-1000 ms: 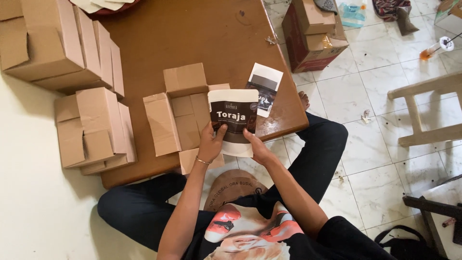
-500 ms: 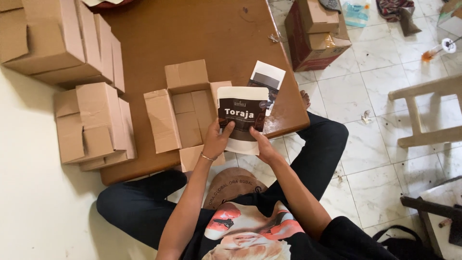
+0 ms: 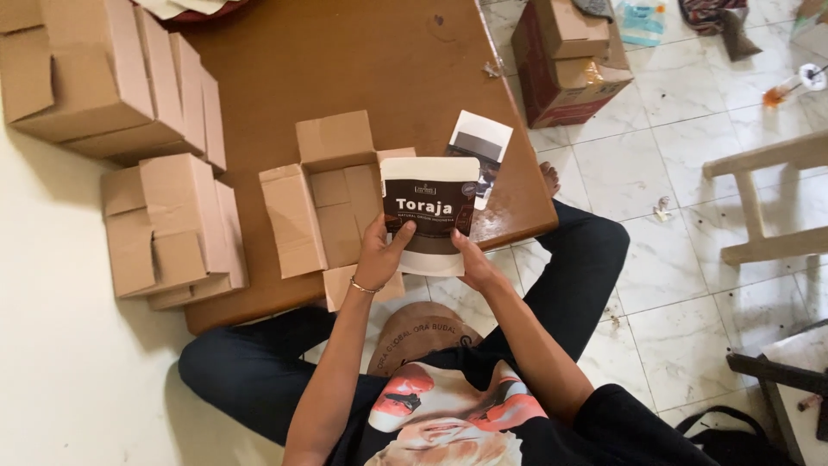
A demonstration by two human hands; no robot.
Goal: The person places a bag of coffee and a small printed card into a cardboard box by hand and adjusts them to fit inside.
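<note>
Both my hands hold a flat pouch [image 3: 429, 207], white at top and bottom with a dark brown printed band, upright over the near edge of a low brown table [image 3: 345, 60]. My left hand [image 3: 379, 255], which wears a thin bracelet, grips its lower left corner. Its lower right edge is in my right hand [image 3: 473, 263]. Just left of the pouch, an open cardboard box [image 3: 332, 203] lies on the table with its flaps spread. A second, similar pouch [image 3: 481, 142] lies flat behind the held one.
Folded and closed cardboard boxes are stacked at the table's far left [image 3: 103, 78] and near left [image 3: 168, 229]. A taped carton [image 3: 569, 56] stands on the tiled floor to the right, beyond it a pale wooden chair frame [image 3: 768, 198]. My crossed legs flank the table edge.
The pouch has shifted slightly to the right, beside the open box. Both hands have kept their hold on it.
</note>
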